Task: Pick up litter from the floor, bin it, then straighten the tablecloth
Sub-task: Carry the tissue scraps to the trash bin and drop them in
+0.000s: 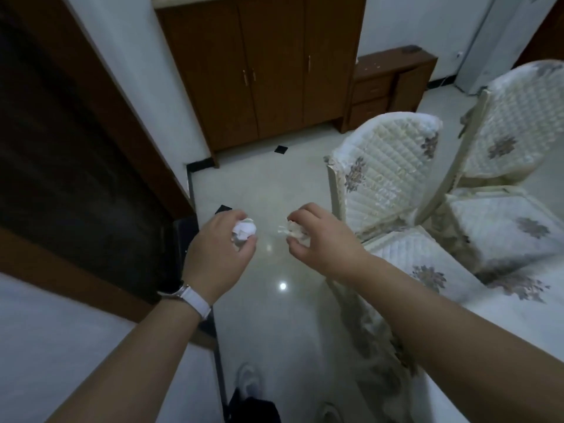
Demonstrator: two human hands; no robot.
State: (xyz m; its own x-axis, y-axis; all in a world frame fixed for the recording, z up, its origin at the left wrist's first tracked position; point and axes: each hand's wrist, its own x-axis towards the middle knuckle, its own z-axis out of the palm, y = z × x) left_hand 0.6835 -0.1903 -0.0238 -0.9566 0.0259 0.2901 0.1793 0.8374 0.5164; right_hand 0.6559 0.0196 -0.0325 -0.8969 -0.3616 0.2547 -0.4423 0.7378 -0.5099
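Far L: dark wooden door [61, 132] is sitting in a brown frame, white wall on either side. Person is standing on a glossy white tile floor [274, 184], both arms reaching fwd, hands near each other but apart.

L hand [219, 242] is wearing a white-strap watch [192, 296] on the wrist. Fingers are curling round a crumpled white paper ball [244, 232], thumb underneath, ball poking out the front of the fist. Grip is wrapping it tight. Ball is up in the air over the floor, not resting on anything.

R hand [317, 236] is pinching a smaller off-white wad [294, 230] betw thumb and curled fingers, with bits sticking out toward the L hand. It is also being held up off the floor. Material: can't tell, too blurry.

Behind the hands, a brown 3-door cabinet [259, 71] is standing against the back wall, w/ a low brown drawer unit [387, 87] to its R.

R of the hands, two chairs w/ quilted floral covers are standing side by side: near chair [384, 172] is just beyond the R hand, far chair [518, 123] is further R.

Bottom R: tablecloth [506, 306], white w/ floral print, is lying under the R forearm, its hanging edge looking rumpled.

Bottom centre: a shoe [250, 383] is showing, blurred.
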